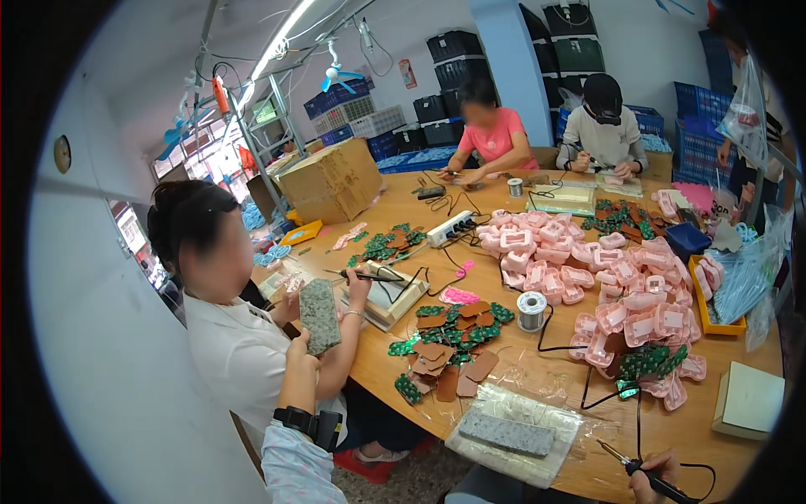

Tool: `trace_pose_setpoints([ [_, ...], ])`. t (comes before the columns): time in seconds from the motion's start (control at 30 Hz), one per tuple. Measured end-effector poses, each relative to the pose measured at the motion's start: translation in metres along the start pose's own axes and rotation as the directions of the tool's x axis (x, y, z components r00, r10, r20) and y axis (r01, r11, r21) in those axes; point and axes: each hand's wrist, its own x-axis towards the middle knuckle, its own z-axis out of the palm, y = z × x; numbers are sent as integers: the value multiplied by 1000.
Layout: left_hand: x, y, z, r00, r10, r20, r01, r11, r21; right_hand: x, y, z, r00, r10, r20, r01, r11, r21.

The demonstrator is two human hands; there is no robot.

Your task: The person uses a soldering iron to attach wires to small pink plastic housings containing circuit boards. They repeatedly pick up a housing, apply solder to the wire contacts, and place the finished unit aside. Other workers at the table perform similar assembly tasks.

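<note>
My left hand [300,351] is raised at the table's left edge and grips a grey speckled sponge block [319,314] upright. A black watch sits on that wrist. My right hand [656,475] shows at the lower edge, closed around a black soldering iron [623,459] whose tip points up-left over the wooden table [554,370]. Its black cord loops across the table. A second grey sponge block [506,433] lies on a clear plastic bag between my hands.
Green circuit boards and brown pads [446,340] lie heaped beside a solder spool [531,311]. Pink plastic housings [604,277] cover the right. A person in white [239,353] solders at left; two more people sit at the far side. There is a cardboard box [332,181] and a yellow tray [714,307].
</note>
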Motion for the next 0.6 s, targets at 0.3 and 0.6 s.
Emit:
trace_pose_setpoints([
  [0.3,12,-1,-7,994,12,112,-7,999,-41,-3,5,0,996,91,-16,-91,996,16],
  [0.6,-24,14,6,842,539,10,-512,795,326,-3,8,2,997,38,-74,-40,999,-20],
])
